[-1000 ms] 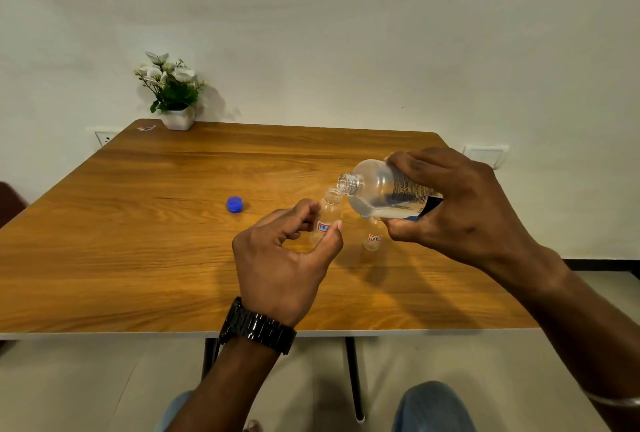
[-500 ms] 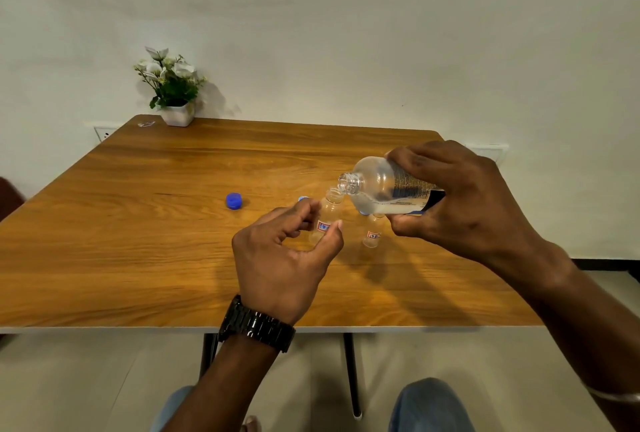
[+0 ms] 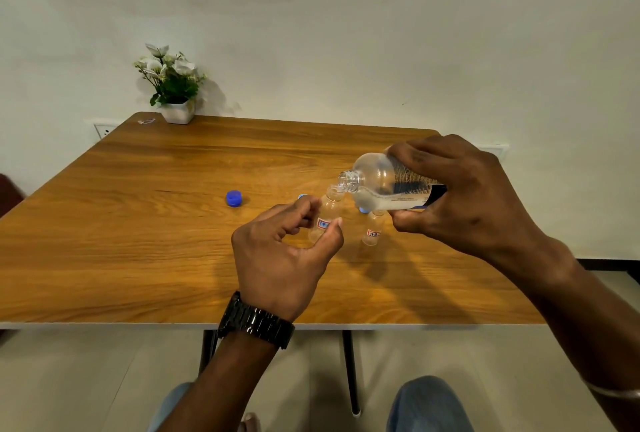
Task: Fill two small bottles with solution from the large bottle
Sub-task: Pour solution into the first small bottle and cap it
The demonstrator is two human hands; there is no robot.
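Note:
My right hand (image 3: pixel 460 199) grips the large clear bottle (image 3: pixel 381 186), tipped almost flat with its open neck pointing left. Clear liquid lies along its lower side. Its mouth sits right over the open top of a small clear bottle (image 3: pixel 327 212), which my left hand (image 3: pixel 280 255) pinches between thumb and fingers near its red and blue label. A second small bottle (image 3: pixel 373 232) stands upright on the wooden table (image 3: pixel 138 241), just right of the first and below the large bottle.
A large blue cap (image 3: pixel 234 198) lies on the table left of my hands. Two small blue caps (image 3: pixel 302 196) (image 3: pixel 363 210) peek out behind the bottles. A potted white flower (image 3: pixel 171 85) stands at the far left corner by the wall.
My view has tilted slightly, so the scene sits a little higher. The large bottle's mouth has settled closer over the small bottle. Both hands keep their grips.

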